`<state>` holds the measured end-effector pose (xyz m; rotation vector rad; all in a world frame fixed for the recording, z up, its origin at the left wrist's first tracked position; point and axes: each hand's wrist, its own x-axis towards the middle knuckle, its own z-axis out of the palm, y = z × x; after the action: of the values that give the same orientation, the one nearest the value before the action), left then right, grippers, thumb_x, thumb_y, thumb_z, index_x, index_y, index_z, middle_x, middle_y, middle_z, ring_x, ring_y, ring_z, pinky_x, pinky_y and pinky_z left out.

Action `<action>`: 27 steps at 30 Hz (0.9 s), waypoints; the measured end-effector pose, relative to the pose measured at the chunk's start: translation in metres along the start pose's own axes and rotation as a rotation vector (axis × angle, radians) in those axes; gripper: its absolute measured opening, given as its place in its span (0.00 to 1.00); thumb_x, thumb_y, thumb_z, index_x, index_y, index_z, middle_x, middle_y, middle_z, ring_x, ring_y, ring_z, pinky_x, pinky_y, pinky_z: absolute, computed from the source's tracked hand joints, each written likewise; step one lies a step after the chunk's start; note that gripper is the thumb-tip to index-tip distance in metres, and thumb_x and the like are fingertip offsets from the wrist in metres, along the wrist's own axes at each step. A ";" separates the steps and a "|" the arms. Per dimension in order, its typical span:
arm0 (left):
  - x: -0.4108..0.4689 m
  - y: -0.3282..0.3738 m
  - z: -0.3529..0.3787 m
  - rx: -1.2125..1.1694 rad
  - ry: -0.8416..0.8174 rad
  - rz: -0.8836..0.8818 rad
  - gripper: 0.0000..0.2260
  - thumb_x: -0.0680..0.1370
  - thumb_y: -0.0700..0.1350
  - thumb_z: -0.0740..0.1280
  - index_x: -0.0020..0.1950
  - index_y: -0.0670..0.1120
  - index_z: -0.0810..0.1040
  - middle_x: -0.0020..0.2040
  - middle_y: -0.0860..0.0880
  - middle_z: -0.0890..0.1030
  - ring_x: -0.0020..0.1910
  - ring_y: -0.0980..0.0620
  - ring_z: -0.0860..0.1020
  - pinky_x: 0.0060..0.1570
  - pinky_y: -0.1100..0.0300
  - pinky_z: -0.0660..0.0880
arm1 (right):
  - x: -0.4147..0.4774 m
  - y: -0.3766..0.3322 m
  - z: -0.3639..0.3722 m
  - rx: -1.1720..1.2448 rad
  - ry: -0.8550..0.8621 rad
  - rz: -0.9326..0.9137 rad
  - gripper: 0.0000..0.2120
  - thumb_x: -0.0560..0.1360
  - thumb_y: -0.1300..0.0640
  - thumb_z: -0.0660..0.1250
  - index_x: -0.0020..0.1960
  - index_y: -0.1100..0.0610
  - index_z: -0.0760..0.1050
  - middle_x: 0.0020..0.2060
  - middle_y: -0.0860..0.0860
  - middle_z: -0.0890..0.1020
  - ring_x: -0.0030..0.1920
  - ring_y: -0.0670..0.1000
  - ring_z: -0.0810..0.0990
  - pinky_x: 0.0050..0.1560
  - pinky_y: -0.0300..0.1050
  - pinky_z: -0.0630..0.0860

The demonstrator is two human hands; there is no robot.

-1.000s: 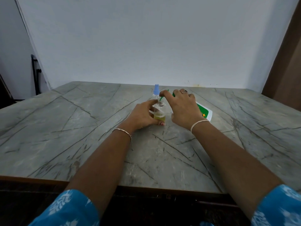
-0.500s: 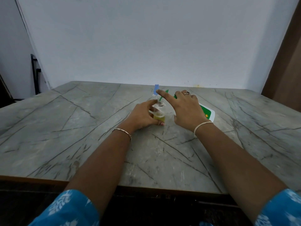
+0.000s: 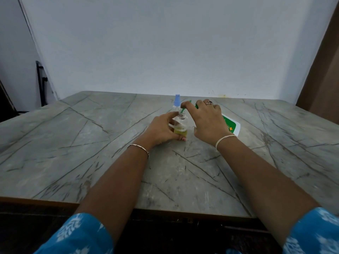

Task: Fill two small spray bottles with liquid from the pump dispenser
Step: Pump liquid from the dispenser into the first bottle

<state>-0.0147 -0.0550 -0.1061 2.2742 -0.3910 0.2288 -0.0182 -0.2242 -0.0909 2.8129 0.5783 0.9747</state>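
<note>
Green-labelled dispenser (image 3: 231, 126), lettering unreadable, gripped by right hand (image 3: 209, 120); left hand (image 3: 161, 129) grips open bottle (image 3: 180, 124).

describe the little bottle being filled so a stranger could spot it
On the grey marble table, the left hand grips a small clear bottle under the green spout of the pump dispenser held by the right hand. Unlike the blue-capped bottle behind it, its neck is open and yellowish liquid sits at the bottom.
</note>
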 end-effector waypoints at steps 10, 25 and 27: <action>0.001 -0.003 0.001 0.008 0.023 0.033 0.41 0.60 0.49 0.82 0.70 0.51 0.70 0.54 0.49 0.81 0.48 0.52 0.82 0.56 0.55 0.77 | -0.006 0.008 0.001 -0.020 -0.002 -0.022 0.44 0.68 0.61 0.70 0.73 0.42 0.47 0.54 0.56 0.75 0.57 0.59 0.73 0.53 0.55 0.72; 0.001 0.001 0.001 0.017 0.004 -0.009 0.42 0.62 0.49 0.81 0.73 0.51 0.67 0.57 0.49 0.80 0.51 0.50 0.80 0.58 0.55 0.76 | 0.000 0.002 -0.001 0.016 -0.017 -0.004 0.37 0.67 0.62 0.71 0.68 0.45 0.55 0.55 0.56 0.75 0.58 0.60 0.73 0.56 0.56 0.71; 0.001 0.000 0.001 0.013 0.002 -0.012 0.43 0.62 0.49 0.81 0.73 0.51 0.66 0.57 0.49 0.80 0.52 0.49 0.80 0.59 0.53 0.75 | 0.000 0.001 -0.001 0.011 -0.018 -0.001 0.36 0.68 0.61 0.71 0.68 0.46 0.55 0.56 0.56 0.75 0.59 0.60 0.72 0.57 0.56 0.71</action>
<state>-0.0140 -0.0563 -0.1064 2.2885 -0.3754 0.2274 -0.0187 -0.2249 -0.0897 2.8280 0.5847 0.9485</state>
